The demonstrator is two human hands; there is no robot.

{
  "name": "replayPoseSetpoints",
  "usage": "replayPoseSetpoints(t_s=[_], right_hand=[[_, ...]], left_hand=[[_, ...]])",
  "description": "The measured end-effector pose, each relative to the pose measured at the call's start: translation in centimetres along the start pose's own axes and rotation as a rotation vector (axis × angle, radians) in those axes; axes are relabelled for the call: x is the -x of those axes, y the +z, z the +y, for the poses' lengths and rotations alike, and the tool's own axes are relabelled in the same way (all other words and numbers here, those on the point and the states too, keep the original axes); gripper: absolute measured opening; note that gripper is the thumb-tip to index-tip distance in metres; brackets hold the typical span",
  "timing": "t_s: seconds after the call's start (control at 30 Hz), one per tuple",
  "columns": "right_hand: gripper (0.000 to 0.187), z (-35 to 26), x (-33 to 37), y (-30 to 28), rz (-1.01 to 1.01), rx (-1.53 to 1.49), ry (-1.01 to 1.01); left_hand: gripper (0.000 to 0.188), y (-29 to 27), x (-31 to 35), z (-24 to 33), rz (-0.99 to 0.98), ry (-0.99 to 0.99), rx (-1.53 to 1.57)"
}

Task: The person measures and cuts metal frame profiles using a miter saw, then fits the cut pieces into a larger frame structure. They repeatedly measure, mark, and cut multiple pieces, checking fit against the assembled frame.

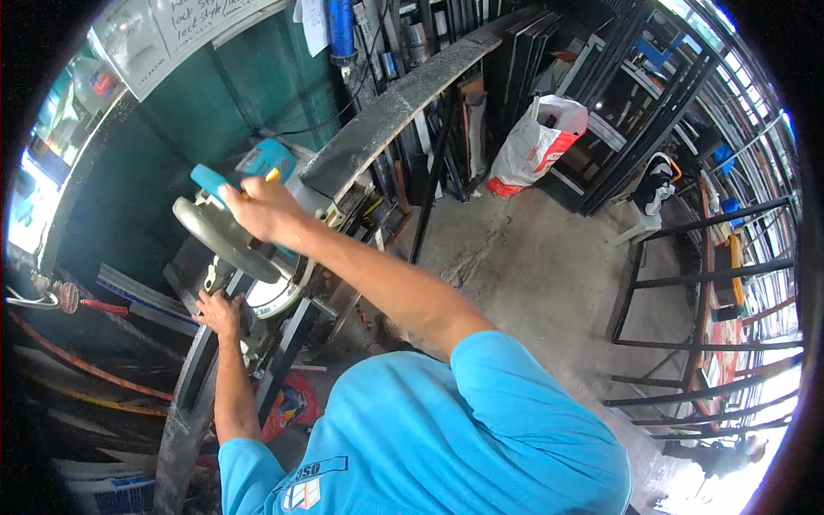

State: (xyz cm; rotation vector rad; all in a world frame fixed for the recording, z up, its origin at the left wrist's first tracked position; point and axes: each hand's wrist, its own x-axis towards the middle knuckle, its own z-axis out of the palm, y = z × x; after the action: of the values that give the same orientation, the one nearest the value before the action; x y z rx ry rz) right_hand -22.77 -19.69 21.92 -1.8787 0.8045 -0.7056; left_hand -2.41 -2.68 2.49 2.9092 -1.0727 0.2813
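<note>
My right hand (262, 209) is closed around the teal handle of a miter saw (225, 240), with that arm stretched across my front. The saw's round grey guard sits just left of and below this hand, over the pale round base. At the near left side of the saw, my left hand (218, 312) grips a dark metal profile (199, 359), fingers partly spread over it. A small metal clamp-like part (212, 276) stands beside its fingertips. The guard hides the blade's edge.
A long dusty support board (403, 103) runs from the saw to the back. Metal profiles lean behind it. A white and red bag (539, 146) stands on the concrete floor (506, 257). Black metal frames (712, 277) stand at right; long strips (94, 360) lie at far left.
</note>
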Motion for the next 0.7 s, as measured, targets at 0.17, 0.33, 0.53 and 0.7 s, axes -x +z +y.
replayPoseSetpoints(t_s=[0.17,0.33,0.53,0.7], right_hand=[[0.059,-3.5,-9.2,0.9,-0.154,-0.035,-0.074],[0.063,-3.9,-11.2,-0.1,-0.258,-0.042,-0.103],[0.035,10.4,-4.9,-5.0,0.291,-0.019,-0.453],[0.04,29.5,0.5,-5.2,-0.08,0.425,0.005]], left_hand=[[0.053,-0.3,-0.7,0.2,-0.047,-0.004,-0.086],[0.047,1.3,-0.5,-1.4,-0.021,0.036,0.075],[0.041,1.1,2.0,-1.8,-0.016,0.035,0.192],[0.052,-0.3,3.7,-0.1,0.005,-0.053,0.28]])
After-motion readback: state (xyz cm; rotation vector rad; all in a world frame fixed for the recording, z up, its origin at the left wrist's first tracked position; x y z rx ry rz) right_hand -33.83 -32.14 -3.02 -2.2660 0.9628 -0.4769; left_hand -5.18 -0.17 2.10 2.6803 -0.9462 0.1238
